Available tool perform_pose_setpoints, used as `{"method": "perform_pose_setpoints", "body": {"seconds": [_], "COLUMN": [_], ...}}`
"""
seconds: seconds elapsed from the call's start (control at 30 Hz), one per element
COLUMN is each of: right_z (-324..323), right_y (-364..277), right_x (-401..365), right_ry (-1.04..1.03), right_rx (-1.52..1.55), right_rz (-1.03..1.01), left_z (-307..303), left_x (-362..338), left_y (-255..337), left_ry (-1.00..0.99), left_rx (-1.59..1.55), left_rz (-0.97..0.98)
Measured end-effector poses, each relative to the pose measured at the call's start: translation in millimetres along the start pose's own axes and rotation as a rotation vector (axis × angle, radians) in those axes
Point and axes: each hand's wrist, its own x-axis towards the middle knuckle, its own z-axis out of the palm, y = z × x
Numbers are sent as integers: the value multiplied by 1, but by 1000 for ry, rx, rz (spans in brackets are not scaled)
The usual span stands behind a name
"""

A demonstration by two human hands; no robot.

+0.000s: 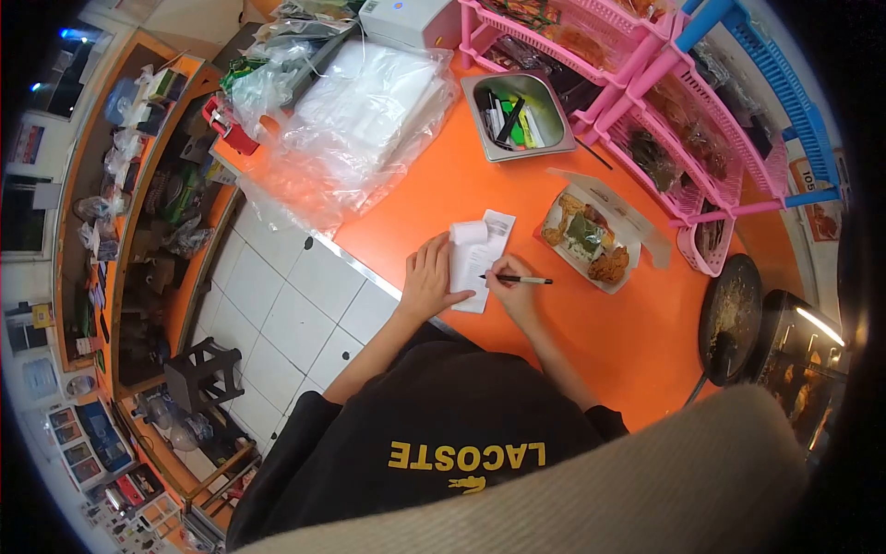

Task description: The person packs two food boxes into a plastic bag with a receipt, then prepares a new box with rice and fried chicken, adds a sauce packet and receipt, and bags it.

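Note:
On the orange table, my left hand (426,279) lies with its fingers extended along the left edge of a white paper slip (471,263), its thumb over the lower part. The slip's upper end curls over, and another printed paper (498,228) shows beneath it. A black and white pen (533,280) is pinched in my right hand (515,295), its tip at the slip's right side. Right of my hands sits an open takeaway box (653,242) with fried chicken (609,266) and rice with a green leaf.
A metal tub (526,157) holds pens and markers behind the slip. Clear plastic bags (369,102) spread over the back left. Pink basket racks (637,102) with packets line the back right. A dark pan (731,309) stands at the right. Tiled floor (295,314) and shelves lie left.

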Motion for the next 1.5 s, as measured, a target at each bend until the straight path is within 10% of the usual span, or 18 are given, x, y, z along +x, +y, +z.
{"method": "perform_pose_setpoints", "body": {"seconds": [0.77, 0.97, 1.07, 1.17, 1.5], "right_z": [17, -2, -28, -56, -62], "right_y": [0, -75, -85, -62, -92], "right_x": [28, 18, -3, -18, -72], "right_ry": [-158, 217, 557, 412, 334], "right_rx": [-77, -801, -1060, -1253, -891], "right_rz": [41, 136, -157, 103, -178], "left_z": [-7, -5, -15, -29, -44], "left_x": [4, 1, 7, 11, 78], "left_y": [-1, -2, 4, 15, 82], "left_ry": [-188, -187, -166, -92, 163], "left_rx": [71, 117, 66, -45, -316], "left_rz": [95, 110, 93, 105, 351]}}
